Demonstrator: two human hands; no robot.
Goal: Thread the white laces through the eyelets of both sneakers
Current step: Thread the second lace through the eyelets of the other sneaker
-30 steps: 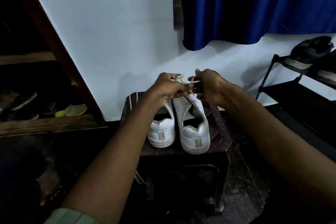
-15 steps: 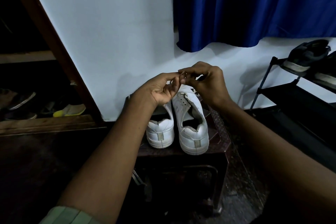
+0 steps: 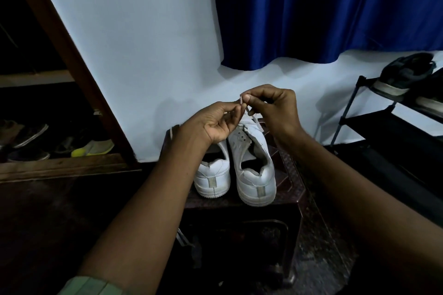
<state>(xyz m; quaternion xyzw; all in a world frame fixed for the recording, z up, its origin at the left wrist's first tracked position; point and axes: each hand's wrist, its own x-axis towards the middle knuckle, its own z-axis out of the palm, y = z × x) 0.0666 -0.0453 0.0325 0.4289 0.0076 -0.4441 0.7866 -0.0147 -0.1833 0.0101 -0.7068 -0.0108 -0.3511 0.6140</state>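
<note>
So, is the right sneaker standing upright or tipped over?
Upright. The right sneaker rests on its sole on the stool, heel toward the camera, opening facing up.

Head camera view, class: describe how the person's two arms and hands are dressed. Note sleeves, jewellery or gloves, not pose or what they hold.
Both hands, left hand and right hand, are bare: no gloves, and no rings or watch show. Both forearms are uncovered. A pale green ribbed sleeve cuff shows on the left arm at the frame's bottom edge; no right sleeve is in view.
</note>
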